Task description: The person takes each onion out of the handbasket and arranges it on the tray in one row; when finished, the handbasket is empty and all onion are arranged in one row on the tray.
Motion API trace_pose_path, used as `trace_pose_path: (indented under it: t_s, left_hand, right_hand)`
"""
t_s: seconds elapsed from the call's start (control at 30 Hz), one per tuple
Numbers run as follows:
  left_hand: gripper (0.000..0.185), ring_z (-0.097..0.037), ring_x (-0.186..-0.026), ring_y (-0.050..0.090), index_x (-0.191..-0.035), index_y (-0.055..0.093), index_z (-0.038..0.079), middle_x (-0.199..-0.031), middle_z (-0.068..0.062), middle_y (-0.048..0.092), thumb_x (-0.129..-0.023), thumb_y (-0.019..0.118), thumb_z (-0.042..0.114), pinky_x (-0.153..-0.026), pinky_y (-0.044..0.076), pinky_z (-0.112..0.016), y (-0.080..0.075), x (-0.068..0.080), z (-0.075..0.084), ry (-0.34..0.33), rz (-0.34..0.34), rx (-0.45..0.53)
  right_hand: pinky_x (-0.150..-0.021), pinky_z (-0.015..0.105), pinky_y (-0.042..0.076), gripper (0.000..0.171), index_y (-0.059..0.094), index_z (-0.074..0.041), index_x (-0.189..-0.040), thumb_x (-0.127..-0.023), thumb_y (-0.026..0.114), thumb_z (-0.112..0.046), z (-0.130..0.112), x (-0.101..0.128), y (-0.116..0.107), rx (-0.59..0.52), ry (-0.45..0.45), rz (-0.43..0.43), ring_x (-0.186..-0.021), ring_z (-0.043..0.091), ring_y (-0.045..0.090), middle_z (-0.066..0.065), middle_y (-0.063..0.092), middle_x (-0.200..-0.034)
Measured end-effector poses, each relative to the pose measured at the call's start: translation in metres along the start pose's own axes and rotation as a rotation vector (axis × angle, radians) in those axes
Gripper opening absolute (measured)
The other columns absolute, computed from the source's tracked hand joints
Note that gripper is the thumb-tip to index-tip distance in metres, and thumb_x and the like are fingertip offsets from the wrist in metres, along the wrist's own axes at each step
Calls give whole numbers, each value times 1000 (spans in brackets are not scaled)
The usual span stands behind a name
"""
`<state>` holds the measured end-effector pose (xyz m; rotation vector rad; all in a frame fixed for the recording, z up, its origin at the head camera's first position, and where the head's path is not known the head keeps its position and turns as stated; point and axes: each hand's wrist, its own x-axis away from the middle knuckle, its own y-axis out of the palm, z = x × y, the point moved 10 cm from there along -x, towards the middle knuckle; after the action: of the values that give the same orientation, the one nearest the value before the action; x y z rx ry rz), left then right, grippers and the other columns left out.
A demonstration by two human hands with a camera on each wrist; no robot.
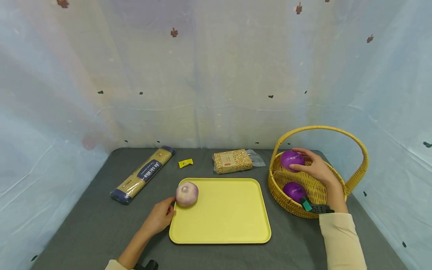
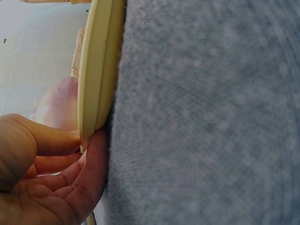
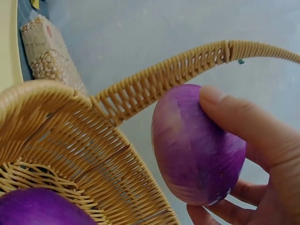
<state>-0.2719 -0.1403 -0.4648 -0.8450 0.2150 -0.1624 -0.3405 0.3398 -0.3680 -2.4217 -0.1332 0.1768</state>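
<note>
Left hand loosely spread against yellow tray's left rim beside pale onion, right hand gripping purple onion over wicker basket right of tray.

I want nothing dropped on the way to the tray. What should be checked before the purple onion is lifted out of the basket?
1. Right hand grips the purple onion: ok.
2. Onion clear of the basket handle: cannot tell.
3. Bare space on the yellow tray: ok.
4. Left hand touches the tray edge: ok.
5. Pale onion on the tray, out of the middle: ok.
</note>
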Motion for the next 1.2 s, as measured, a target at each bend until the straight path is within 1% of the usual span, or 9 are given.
trace_pose_path:
  t_s: [0.13, 0.37, 0.57, 0.67, 0.8, 0.83, 0.93, 1.1, 1.2]
  left_hand:
    - [35, -8, -57, 40, -114, 55, -12, -67, 2, 46, -81, 63, -5, -51, 34, -23, 0, 0, -1, -5, -5, -1]
    - [34, -9, -57, 40, -114, 55, -12, -66, 1, 46, -81, 63, -6, -52, 34, -23, 0, 0, 0, 1, -9, -1]
    - [34, -8, -56, 40, -114, 56, -11, -66, 2, 46, -81, 63, -6, -52, 34, -23, -1, 0, 0, 3, -2, -5]
    - [34, -7, -56, 40, -114, 56, -12, -66, 1, 46, -80, 63, -6, -51, 34, -23, 0, -1, 0, 13, 1, -2]
    - [33, -6, -55, 39, -111, 55, -14, -66, 2, 46, -78, 62, -7, -50, 34, -23, -3, 0, 4, 87, 37, 14]
    - [32, -6, -55, 38, -108, 55, -15, -65, 2, 45, -77, 63, -8, -49, 33, -23, -5, 1, 8, 129, 56, 10]
    - [32, -5, -54, 38, -106, 55, -16, -65, 3, 44, -76, 62, -8, -48, 33, -23, -8, 3, 11, 158, 74, 17]
    - [33, -7, -55, 40, -111, 56, -13, -65, 2, 46, -79, 63, -7, -50, 34, -24, -3, 1, 4, 53, 25, 16]
    - [34, -7, -55, 40, -113, 56, -11, -66, 2, 46, -80, 63, -6, -51, 34, -23, -2, 0, 1, 9, 6, 10]
  right_hand:
    - [-84, 48, 44, 70, 34, -13, -144, -85, 68, -30, -7, 4, -4, -12, -16, 21, -120, 37, 40, 20, 41, -134]
    - [-76, 25, 47, 67, 35, -11, -143, -85, 68, -23, -22, 8, -7, -36, -65, 43, -112, 31, 47, 18, 42, -133]
    - [-76, 23, 48, 63, 41, -21, -139, -84, 70, -20, -41, 13, -9, -54, -100, 76, -105, 20, 51, 7, 44, -132]
    - [-77, 21, 48, 62, 42, -21, -138, -83, 71, -18, -53, 15, -8, -56, -129, 85, -102, 16, 52, 5, 44, -131]
    - [-77, 18, 48, 62, 44, -22, -137, -82, 72, -17, -69, 19, -7, -54, -160, 98, -101, 14, 53, 4, 44, -130]
    - [-77, 18, 47, 62, 45, -22, -137, -81, 72, -17, -72, 19, -7, -52, -169, 100, -101, 14, 53, 3, 44, -130]
    - [-79, 17, 47, 63, 46, -22, -136, -80, 73, -15, -82, 21, -4, -57, -198, 98, -103, 16, 52, 2, 43, -130]
    - [-80, 19, 47, 64, 46, -21, -136, -79, 74, -14, -93, 20, 3, -57, -233, 86, -106, 22, 52, 1, 43, -130]
    - [-81, 19, 47, 65, 46, -20, -136, -78, 75, -14, -98, 19, 8, -57, -254, 71, -107, 27, 53, 4, 42, -131]
